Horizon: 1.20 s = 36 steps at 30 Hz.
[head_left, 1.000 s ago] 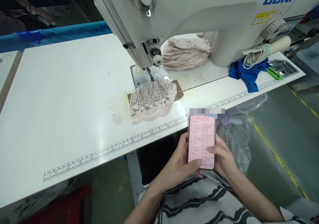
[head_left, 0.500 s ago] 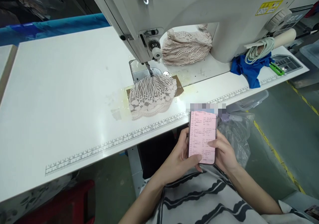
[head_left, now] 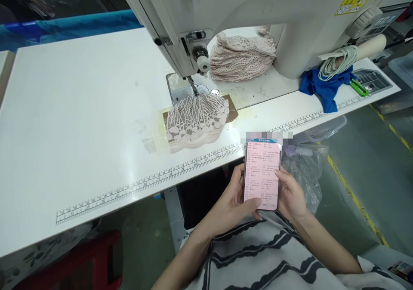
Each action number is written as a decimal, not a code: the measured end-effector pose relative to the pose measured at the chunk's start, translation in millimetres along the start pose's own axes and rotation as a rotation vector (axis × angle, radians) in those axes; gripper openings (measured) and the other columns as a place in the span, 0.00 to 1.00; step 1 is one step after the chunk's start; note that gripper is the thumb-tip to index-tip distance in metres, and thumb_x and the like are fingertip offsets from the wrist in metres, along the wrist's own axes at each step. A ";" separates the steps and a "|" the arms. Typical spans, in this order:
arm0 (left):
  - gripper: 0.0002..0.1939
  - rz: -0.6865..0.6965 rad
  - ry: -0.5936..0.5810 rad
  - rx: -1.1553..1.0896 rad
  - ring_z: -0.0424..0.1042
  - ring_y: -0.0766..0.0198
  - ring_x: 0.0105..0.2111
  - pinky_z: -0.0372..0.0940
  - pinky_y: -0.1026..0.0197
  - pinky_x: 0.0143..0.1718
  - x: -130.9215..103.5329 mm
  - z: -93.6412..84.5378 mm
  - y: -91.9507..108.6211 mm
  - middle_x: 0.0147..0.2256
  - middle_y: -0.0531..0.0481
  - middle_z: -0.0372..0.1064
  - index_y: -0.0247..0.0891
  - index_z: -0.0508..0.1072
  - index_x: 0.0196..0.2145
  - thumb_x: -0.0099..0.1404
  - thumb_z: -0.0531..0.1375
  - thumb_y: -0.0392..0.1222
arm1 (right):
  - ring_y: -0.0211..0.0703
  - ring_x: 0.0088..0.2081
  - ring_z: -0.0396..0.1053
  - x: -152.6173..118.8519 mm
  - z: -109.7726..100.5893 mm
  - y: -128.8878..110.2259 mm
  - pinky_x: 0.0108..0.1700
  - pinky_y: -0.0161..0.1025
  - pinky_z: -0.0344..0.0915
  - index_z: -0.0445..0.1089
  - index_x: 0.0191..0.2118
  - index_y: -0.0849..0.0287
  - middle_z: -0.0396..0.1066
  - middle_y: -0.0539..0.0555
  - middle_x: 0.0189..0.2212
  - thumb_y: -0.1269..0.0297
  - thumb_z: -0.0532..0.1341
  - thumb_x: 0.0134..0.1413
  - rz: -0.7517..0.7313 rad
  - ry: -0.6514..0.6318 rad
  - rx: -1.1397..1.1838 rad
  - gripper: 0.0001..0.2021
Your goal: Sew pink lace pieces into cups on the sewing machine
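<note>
A smartphone [head_left: 262,174] with a pink screen full of small text is held upright over my lap, below the table's front edge. My left hand [head_left: 232,195] is wrapped round its left side, the thumb lying over the lower screen. On the other side my right hand [head_left: 292,193] grips the right edge, its thumb at the screen's border; the fingers behind the phone are hidden. Beyond the phone, a beige lace piece [head_left: 197,122] lies gathered under the presser foot [head_left: 193,85] of a sewing machine [head_left: 251,6], touched by neither hand.
A stack of beige lace [head_left: 243,57] sits under the machine arm. On the right of the white table [head_left: 80,109] are a blue cloth [head_left: 324,87], a coil of cord [head_left: 338,63] and a green thread snipper [head_left: 359,87]. A red stool [head_left: 97,255] stands below left.
My right thumb has moved up and right, from over the screen to its edge. The text on the phone has scrolled, and a blue bar shows at its top.
</note>
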<state>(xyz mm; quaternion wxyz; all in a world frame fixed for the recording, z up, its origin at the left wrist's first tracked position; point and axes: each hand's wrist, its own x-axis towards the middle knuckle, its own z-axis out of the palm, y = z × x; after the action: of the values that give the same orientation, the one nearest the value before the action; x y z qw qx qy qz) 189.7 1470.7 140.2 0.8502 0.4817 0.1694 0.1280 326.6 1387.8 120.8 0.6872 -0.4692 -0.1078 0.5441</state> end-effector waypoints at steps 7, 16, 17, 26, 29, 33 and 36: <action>0.29 -0.004 0.003 -0.007 0.67 0.61 0.42 0.73 0.63 0.31 -0.3 -0.3 -1.3 0.52 0.45 0.58 0.47 0.52 0.57 0.63 0.62 0.43 | 0.53 0.45 0.70 0.4 -1.2 0.8 0.44 0.45 0.68 0.72 0.46 0.54 0.74 0.53 0.43 0.54 0.60 0.52 -0.016 0.008 -0.028 0.17; 0.29 -0.004 0.000 0.000 0.67 0.59 0.43 0.73 0.62 0.31 -1.3 -0.9 -3.4 0.50 0.46 0.59 0.49 0.52 0.57 0.64 0.62 0.42 | 0.53 0.43 0.71 -0.4 0.9 -1.9 0.40 0.45 0.69 0.73 0.43 0.55 0.75 0.54 0.41 0.54 0.61 0.51 -0.017 0.005 -0.047 0.15; 0.29 -0.002 -0.003 -0.001 0.67 0.59 0.43 0.73 0.62 0.31 -1.3 -1.0 -3.6 0.49 0.46 0.59 0.49 0.52 0.57 0.64 0.62 0.42 | 0.52 0.42 0.71 -0.7 1.0 -2.2 0.40 0.45 0.69 0.72 0.43 0.55 0.74 0.55 0.41 0.54 0.61 0.51 -0.019 0.007 -0.054 0.15; 0.29 0.008 -0.018 -0.020 0.67 0.62 0.41 0.73 0.64 0.31 -0.3 -0.8 -4.2 0.49 0.47 0.59 0.48 0.51 0.58 0.64 0.62 0.41 | 0.48 0.37 0.72 -2.2 -0.5 -4.5 0.33 0.40 0.69 0.70 0.42 0.55 0.76 0.53 0.37 0.70 0.62 0.39 -0.024 -0.036 -0.098 0.18; 0.29 0.012 -0.022 -0.034 0.67 0.61 0.42 0.73 0.64 0.31 -0.4 -1.6 -5.8 0.50 0.46 0.59 0.47 0.52 0.58 0.64 0.62 0.41 | 0.49 0.34 0.73 -2.9 1.0 -6.2 0.28 0.40 0.69 0.69 0.43 0.55 0.76 0.53 0.38 0.70 0.61 0.38 -0.010 -0.068 -0.110 0.20; 0.27 0.016 -0.028 -0.071 0.68 0.60 0.42 0.73 0.62 0.30 0.2 -3.1 -6.2 0.53 0.44 0.59 0.47 0.52 0.58 0.66 0.60 0.43 | 0.49 0.32 0.72 -4.6 2.0 -7.4 0.26 0.41 0.68 0.69 0.42 0.54 0.76 0.53 0.38 0.69 0.60 0.37 0.000 -0.059 -0.118 0.19; 0.24 -0.009 -0.010 -0.069 0.71 0.60 0.39 0.74 0.61 0.28 1.7 -3.5 -4.8 0.54 0.44 0.59 0.48 0.54 0.58 0.67 0.58 0.47 | 0.50 0.34 0.72 -5.1 1.6 -7.5 0.30 0.42 0.68 0.69 0.41 0.54 0.76 0.52 0.37 0.70 0.60 0.36 -0.008 -0.020 -0.130 0.19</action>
<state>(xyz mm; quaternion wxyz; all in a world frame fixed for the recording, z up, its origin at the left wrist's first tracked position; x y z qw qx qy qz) 190.0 1471.6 134.1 0.8678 0.4519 0.1627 0.1273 328.4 1384.5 129.2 0.6563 -0.5069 -0.1515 0.5379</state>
